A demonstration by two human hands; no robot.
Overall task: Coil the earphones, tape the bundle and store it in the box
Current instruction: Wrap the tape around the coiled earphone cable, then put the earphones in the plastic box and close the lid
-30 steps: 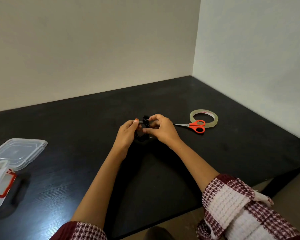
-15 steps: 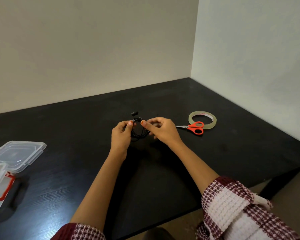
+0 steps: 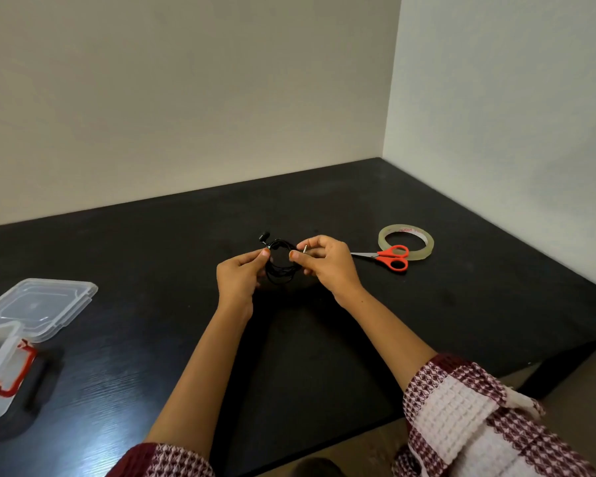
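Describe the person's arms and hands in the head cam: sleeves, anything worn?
Both forearms are bare. The left sleeve and right sleeve are dark red and white check, a waffle-like weave, ending near the elbows; the right one shows broad white panels. The left hand and right hand wear no gloves; no ring, watch or bracelet shows. Thumbnails look painted orange.

At the centre of the frame we find the coiled earphones [image 3: 280,266], pinched between the left hand [image 3: 236,280] on their left and the right hand [image 3: 327,263] on their right, over the table [image 3: 461,304]. Just right of the right hand lie the scissors [image 3: 389,258], tips toward that hand, handles overlapping the near rim of the tape roll [image 3: 424,239], which lies farther right. At the left edge sits the box [image 3: 0,373], its lid [image 3: 45,304] lying open behind it.
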